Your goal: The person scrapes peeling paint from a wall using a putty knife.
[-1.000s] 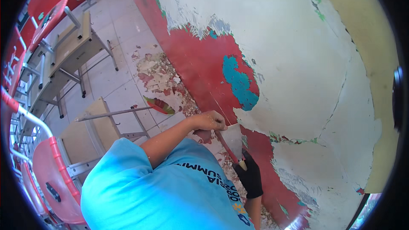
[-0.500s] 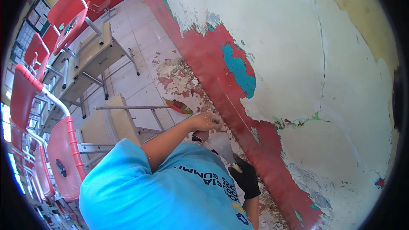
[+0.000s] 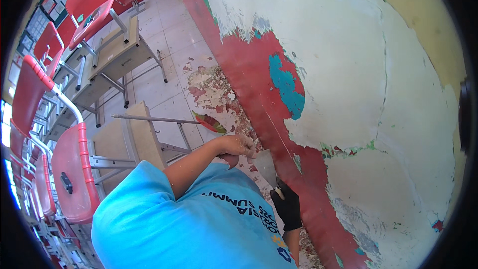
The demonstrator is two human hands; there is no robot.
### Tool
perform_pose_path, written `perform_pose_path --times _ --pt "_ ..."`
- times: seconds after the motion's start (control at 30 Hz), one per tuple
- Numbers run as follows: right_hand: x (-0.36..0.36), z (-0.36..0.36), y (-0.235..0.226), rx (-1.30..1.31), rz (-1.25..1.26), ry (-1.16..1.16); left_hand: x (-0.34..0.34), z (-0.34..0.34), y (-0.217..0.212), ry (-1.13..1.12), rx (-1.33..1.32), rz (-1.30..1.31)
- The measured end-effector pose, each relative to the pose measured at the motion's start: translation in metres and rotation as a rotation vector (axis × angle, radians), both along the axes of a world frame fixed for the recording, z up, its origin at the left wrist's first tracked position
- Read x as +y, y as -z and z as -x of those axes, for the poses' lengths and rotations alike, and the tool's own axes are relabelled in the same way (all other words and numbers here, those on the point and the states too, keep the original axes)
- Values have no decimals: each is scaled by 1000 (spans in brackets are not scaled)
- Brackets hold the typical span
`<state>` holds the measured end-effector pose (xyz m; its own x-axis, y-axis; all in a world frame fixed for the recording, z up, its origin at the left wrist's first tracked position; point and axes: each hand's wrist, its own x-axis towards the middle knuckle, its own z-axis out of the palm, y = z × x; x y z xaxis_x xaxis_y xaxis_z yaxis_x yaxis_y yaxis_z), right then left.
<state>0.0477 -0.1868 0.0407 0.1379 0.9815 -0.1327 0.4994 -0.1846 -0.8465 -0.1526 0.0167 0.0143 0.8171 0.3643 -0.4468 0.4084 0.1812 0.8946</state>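
The wall (image 3: 348, 89) looked mostly stripped; red paint (image 3: 308, 184) remained. The right hand (image 3: 288, 205) gripped a scraper (image 3: 265, 167) — the left hand's (image 3: 238, 145) hold was unclear.

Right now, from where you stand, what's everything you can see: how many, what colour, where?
Scraper: one, grey blade, pale handle, in the right hand
Wall: white, red, yellowish, at right
Turquoise patch: one large, on the wall
Flakes: countless, beige and red, along the wall's foot
Floor: one, pale tiles
Stick: one, greyish, red-green end, left of the flakes
Chairs: several, red, left
Desks: at least two, beige, left
Board: dark-framed, papers on it, top left; count unclear
Shirt: one, light blue, bottom
Left hand: one, bare, near the blade
Right hand: one, black glove, on the handle
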Motion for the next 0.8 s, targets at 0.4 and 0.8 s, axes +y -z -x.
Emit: perform_pose_path --times 0.4,0.8 --pt "114 69 -42 871 300 110 94 44 9 -323 -297 -21" --pt "227 136 -75 783 260 281 169 75 -26 -551 -312 511"
